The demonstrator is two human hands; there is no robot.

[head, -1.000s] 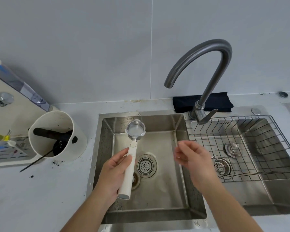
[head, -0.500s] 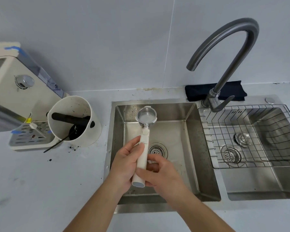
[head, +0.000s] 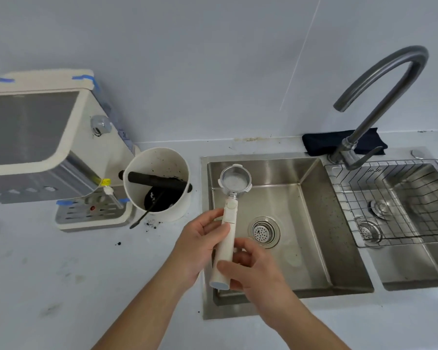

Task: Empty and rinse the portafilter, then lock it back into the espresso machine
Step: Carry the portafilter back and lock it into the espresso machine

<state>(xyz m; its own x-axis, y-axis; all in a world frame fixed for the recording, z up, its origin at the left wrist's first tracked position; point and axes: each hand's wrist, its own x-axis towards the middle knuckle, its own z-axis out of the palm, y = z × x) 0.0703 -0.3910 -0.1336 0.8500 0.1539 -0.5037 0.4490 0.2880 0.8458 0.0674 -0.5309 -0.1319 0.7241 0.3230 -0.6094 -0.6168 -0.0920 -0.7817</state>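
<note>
The portafilter [head: 227, 223] has a cream handle and a round metal basket that faces up, and it hangs over the left side of the steel sink [head: 314, 253]. My left hand [head: 200, 243] grips the middle of the handle. My right hand [head: 250, 269] holds the handle's lower end from the right. The cream espresso machine [head: 43, 147] stands on the counter at the far left, with its drip tray in front.
A white knock box [head: 159, 183] with a black bar and dark grounds sits between machine and sink; a thin black tool leans from it. A grey faucet [head: 379, 97] arches at the right. A wire rack [head: 395, 198] lies in the right basin. A dark cloth [head: 321, 142] lies behind.
My right hand came in from the right and took the lower end of the handle. The view swung left, and the espresso machine shows more fully.
</note>
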